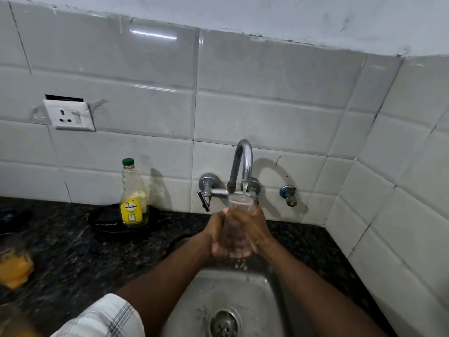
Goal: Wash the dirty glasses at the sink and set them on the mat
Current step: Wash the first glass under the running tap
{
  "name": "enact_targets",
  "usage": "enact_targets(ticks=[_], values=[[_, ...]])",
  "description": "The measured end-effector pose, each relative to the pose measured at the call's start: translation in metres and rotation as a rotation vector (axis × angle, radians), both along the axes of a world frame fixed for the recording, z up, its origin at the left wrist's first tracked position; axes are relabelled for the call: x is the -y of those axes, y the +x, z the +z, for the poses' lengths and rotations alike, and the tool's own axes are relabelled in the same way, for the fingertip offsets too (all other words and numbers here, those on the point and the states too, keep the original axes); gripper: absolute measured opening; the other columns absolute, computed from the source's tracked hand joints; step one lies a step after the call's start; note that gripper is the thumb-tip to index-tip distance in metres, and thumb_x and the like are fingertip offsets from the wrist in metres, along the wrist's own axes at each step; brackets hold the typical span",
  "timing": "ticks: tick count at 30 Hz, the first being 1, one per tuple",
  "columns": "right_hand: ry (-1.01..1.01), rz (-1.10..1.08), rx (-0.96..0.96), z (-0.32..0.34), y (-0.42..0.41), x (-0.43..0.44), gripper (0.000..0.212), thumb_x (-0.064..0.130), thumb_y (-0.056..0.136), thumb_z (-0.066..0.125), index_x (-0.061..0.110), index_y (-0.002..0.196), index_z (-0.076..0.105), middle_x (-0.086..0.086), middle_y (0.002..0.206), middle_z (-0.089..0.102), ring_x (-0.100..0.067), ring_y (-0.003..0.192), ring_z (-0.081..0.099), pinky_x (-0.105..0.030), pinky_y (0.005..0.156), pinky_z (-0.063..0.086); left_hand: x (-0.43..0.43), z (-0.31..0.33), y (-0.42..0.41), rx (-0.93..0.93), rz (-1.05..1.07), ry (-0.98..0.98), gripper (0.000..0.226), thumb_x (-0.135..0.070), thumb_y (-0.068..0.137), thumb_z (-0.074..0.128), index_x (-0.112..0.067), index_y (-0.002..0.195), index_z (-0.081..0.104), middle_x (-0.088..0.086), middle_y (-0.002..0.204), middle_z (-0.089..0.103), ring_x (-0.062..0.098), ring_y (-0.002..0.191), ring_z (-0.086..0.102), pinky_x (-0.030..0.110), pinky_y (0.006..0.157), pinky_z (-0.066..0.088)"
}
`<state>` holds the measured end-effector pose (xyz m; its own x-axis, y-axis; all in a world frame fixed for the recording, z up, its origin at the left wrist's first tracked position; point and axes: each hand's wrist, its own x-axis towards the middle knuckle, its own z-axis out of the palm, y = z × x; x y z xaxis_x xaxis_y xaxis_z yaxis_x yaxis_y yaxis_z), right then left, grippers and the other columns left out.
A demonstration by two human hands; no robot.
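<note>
dark speckled stone counter (73,251) runs along a wall of white tiles (267,105), which turns a corner on the right. a white socket plate (70,115) sits tilted in the tiles on the left. a steel sink (255,293) is let into the counter, its round drain (223,323) near the bottom edge. a chrome tap (243,161) curves out of the wall above the sink and water runs from it.

a clear plastic bottle (133,198) with a green cap stands on the counter by the wall, a little yellow liquid at the bottom. its label is yellow, and the dark lettering is too small to read.

the clear glass (239,205) is held upright over the sink, mouth up under the stream. the left hand (217,237) and the right hand (257,227) both wrap it, fingers curled round its sides, and water drips from its base. at the far left of the counter stands another glass (13,261), blurred, with something orange in it. a checked sleeve (104,317) shows at the bottom.
</note>
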<state>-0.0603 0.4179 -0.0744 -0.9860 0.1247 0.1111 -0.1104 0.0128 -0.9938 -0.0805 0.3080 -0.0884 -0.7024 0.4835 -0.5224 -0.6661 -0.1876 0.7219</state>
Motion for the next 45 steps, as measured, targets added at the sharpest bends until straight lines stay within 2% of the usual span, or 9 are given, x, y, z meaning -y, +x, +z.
enact_targets(ticks=[5,9,13,20,24,27,34,40,45], values=[[-0.152,-0.074,-0.110,0.002,0.001,-0.002,0.049,0.009,0.070,0.076,0.013,0.116,0.060,-0.013,0.101,0.069,-0.025,0.087,0.067,-0.042,0.077,0.058,-0.012,-0.011,0.005,0.085,0.213,0.202,0.054,-0.046,0.086,0.041,-0.003,0.098,0.071,0.018,0.092,0.069,0.030,0.088,0.060,0.036,0.078,0.048],[-0.327,-0.241,0.035,0.010,-0.003,0.001,0.043,-0.001,0.070,0.078,0.012,0.110,0.068,-0.008,0.093,0.074,-0.029,0.086,0.070,-0.045,0.079,0.058,-0.025,-0.009,0.000,-0.089,0.481,-0.108,0.038,-0.038,0.088,0.052,-0.007,0.098,0.070,0.016,0.097,0.073,0.028,0.083,0.069,0.038,0.065,0.059],[-0.554,-0.355,0.144,0.016,-0.011,0.003,0.054,0.009,0.066,0.084,0.008,0.118,0.068,-0.007,0.091,0.075,-0.019,0.070,0.072,-0.031,0.060,0.057,-0.023,-0.003,-0.008,-0.558,0.775,-0.475,0.034,-0.042,0.081,0.054,-0.013,0.069,0.069,0.012,0.072,0.072,0.029,0.068,0.070,0.048,0.067,0.061],[-0.794,-0.401,0.268,0.016,-0.015,0.017,0.027,0.019,0.074,0.080,0.010,0.095,0.064,-0.008,0.091,0.071,-0.021,0.075,0.068,-0.030,0.058,0.053,0.001,0.008,-0.009,-1.399,0.695,-0.853,0.023,-0.027,0.093,0.057,-0.009,0.093,0.072,0.008,0.090,0.070,0.017,0.078,0.064,0.022,0.067,0.048],[-0.258,-0.630,-0.002,0.004,-0.014,0.021,0.041,0.024,0.074,0.084,0.017,0.105,0.058,-0.008,0.109,0.068,-0.021,0.086,0.067,-0.035,0.068,0.058,0.000,0.022,-0.022,-0.765,0.456,-0.792,0.036,-0.034,0.095,0.054,-0.002,0.104,0.068,0.008,0.082,0.067,0.011,0.064,0.056,0.017,0.052,0.043],[0.139,-0.426,-0.097,-0.011,-0.001,0.010,0.062,0.033,0.072,0.085,0.020,0.125,0.054,0.000,0.122,0.061,-0.018,0.103,0.063,-0.035,0.081,0.058,0.011,0.023,-0.035,-0.414,0.374,-0.711,0.055,-0.044,0.077,0.051,-0.003,0.113,0.063,0.015,0.102,0.068,0.030,0.086,0.066,0.041,0.076,0.059],[1.329,-0.024,-0.305,-0.006,0.008,-0.030,0.072,0.038,0.068,0.080,0.016,0.130,0.051,-0.004,0.122,0.062,-0.023,0.110,0.058,-0.035,0.096,0.048,-0.002,0.036,-0.021,-0.935,0.159,-1.044,0.028,-0.032,0.097,0.051,-0.010,0.083,0.061,0.003,0.077,0.060,0.014,0.062,0.055,0.028,0.057,0.049],[0.735,0.253,0.100,0.020,0.007,-0.044,0.065,0.014,0.061,0.087,0.021,0.119,0.059,0.005,0.105,0.070,-0.014,0.098,0.068,-0.028,0.081,0.057,0.012,0.024,-0.016,-1.709,0.144,-0.785,0.045,-0.047,0.092,0.049,-0.009,0.109,0.065,0.008,0.096,0.069,0.017,0.080,0.061,0.025,0.070,0.045],[1.482,-0.080,-0.075,0.007,0.018,-0.019,0.078,0.037,0.072,0.078,0.019,0.137,0.038,-0.006,0.118,0.063,-0.025,0.101,0.064,-0.034,0.083,0.053,-0.005,0.017,-0.023,-1.327,0.040,-1.186,0.045,-0.043,0.099,0.035,-0.011,0.103,0.067,0.009,0.097,0.070,0.029,0.094,0.066,0.030,0.069,0.049]])
